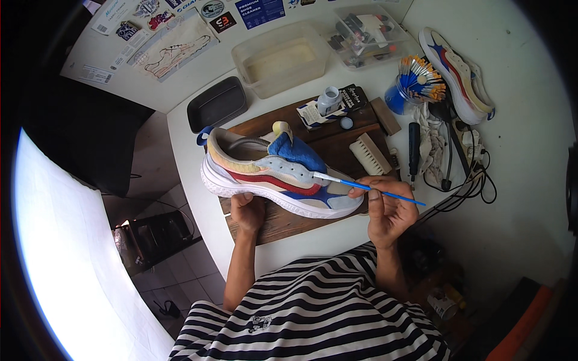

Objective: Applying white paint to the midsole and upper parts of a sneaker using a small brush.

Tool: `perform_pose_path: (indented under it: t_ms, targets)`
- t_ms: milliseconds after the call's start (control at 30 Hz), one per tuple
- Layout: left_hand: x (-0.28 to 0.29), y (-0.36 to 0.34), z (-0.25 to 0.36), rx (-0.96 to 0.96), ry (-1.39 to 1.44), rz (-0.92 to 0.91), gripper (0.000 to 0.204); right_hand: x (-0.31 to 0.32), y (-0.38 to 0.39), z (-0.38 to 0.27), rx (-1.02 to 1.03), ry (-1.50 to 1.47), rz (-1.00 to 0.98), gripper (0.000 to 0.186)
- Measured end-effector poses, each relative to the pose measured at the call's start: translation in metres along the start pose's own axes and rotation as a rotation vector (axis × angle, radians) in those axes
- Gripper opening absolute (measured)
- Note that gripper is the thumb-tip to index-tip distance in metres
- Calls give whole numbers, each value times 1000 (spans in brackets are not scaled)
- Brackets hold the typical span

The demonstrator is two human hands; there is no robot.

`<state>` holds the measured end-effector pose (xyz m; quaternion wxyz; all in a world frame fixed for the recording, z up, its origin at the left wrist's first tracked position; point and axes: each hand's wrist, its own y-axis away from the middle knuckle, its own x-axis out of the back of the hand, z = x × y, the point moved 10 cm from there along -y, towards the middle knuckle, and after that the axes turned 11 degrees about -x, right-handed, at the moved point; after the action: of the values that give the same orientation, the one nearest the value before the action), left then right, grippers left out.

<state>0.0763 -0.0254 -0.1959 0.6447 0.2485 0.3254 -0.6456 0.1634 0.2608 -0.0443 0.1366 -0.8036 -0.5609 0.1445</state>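
A multicoloured sneaker [241,179] with a thick white sole is held above a dark wooden board [271,231], its toe pointing right. My left hand [245,210] grips it from below at the near side of the sole, most fingers hidden beneath. Between the fingertips of my right hand [388,207] is a slim blue paintbrush [338,180]. The brush's pale tip meets the light grey-blue eyelet panel, or hovers just over it. A bent metal spring [248,141] shows inside the shoe opening, and the blue tongue [295,150] stands up without laces.
Beyond the shoe stand an uncapped bottle [329,101], its cap [346,123] and a scrub brush [369,154]. A black tray [217,103] and clear tub [280,58] sit farther back. Rightward are a brush jar [395,99], another sneaker [453,75] and tangled cables [475,180].
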Motion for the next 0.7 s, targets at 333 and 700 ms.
perform_pose_path:
  t_ms: [333,700]
  targets:
    - [-13,1,8,-42,-93,93,24,6,3,1,-7,-63,10,15]
    - [22,4,-4,-10,9,92,68,7,2,-1,-11,-23,14,14]
